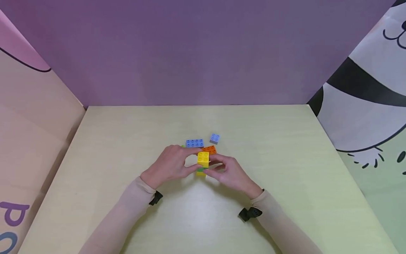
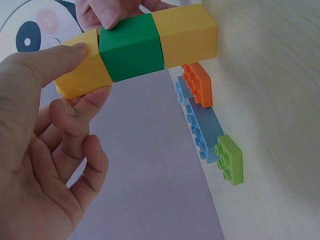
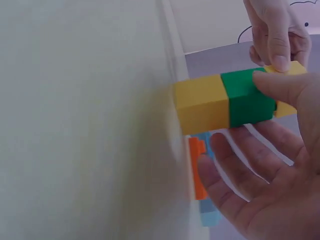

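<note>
Three toy building bricks stand in an upright column above the near-middle of the table. At the top is a yellow brick [image 1: 203, 157], pinched between thumb and forefinger of my left hand [image 1: 169, 165]. Below it comes a green brick [image 2: 131, 47], which my right hand [image 1: 231, 173] holds by the thumb in front and fingers behind. The lowest piece is another yellow brick [image 3: 202, 104], at or close to the tabletop. In the right wrist view a thin dark seam shows between the green brick and the top one; whether they are fully pressed together I cannot tell.
Behind the column lie an orange brick [image 1: 210, 149], a long blue brick [image 1: 195, 143] and a smaller blue brick [image 1: 214, 138]. A light green brick [image 2: 232, 160], mostly hidden by my left hand in the head view, lies beside the long blue one. A purple wall [image 1: 196, 53] borders the table's far edge.
</note>
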`<state>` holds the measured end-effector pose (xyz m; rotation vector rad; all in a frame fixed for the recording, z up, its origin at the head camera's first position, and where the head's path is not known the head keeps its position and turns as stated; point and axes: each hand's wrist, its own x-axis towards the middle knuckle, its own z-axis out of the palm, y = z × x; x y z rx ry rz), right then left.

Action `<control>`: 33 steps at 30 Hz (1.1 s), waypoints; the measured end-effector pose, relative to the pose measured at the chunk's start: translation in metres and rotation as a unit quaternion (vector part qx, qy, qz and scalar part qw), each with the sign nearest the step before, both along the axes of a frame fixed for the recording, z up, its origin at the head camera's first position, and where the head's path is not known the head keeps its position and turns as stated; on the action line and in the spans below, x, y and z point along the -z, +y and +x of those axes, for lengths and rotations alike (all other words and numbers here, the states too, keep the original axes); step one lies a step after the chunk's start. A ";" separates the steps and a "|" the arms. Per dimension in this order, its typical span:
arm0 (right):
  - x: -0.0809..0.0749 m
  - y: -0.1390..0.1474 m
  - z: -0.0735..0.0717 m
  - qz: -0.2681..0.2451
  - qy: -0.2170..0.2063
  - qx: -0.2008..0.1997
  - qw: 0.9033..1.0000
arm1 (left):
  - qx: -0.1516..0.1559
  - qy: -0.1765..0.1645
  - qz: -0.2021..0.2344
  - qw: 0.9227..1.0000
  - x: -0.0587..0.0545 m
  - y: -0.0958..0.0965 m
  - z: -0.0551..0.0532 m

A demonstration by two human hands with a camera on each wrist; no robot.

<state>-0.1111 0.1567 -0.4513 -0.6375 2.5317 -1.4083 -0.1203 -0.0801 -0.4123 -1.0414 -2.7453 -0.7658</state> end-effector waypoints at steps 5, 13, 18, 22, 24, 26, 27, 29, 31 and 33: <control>-0.010 0.000 0.001 -0.011 0.058 0.006 0.998 | -0.003 0.009 -0.006 1.000 0.000 0.000 -0.001; -0.021 -0.006 0.003 -0.067 0.122 0.002 0.990 | 0.002 -0.011 -0.002 1.000 0.000 0.000 0.000; -0.017 -0.008 0.004 -0.097 0.126 0.004 0.987 | -0.001 -0.027 0.006 1.000 0.001 -0.001 0.002; -0.013 -0.010 0.006 -0.115 0.132 0.009 0.985 | -0.002 -0.034 0.018 0.999 0.002 -0.001 0.003; -0.013 -0.011 0.008 -0.119 0.134 0.014 0.984 | -0.002 -0.044 0.024 0.999 0.002 -0.002 0.004; -0.014 -0.013 0.009 -0.118 0.138 0.016 0.983 | -0.003 -0.056 0.029 0.998 0.003 -0.002 0.005; -0.015 -0.014 0.010 -0.116 0.141 0.017 0.983 | -0.004 -0.059 0.031 0.998 0.003 -0.002 0.005; -0.018 -0.014 0.011 -0.110 0.146 0.017 0.983 | -0.005 -0.067 0.033 0.997 0.002 -0.003 0.006; -0.018 -0.015 0.011 -0.104 0.149 0.016 0.983 | -0.006 -0.069 0.035 0.997 0.002 -0.003 0.007; -0.017 -0.015 0.011 -0.099 0.148 0.017 0.984 | -0.005 -0.070 0.037 0.997 0.002 -0.003 0.007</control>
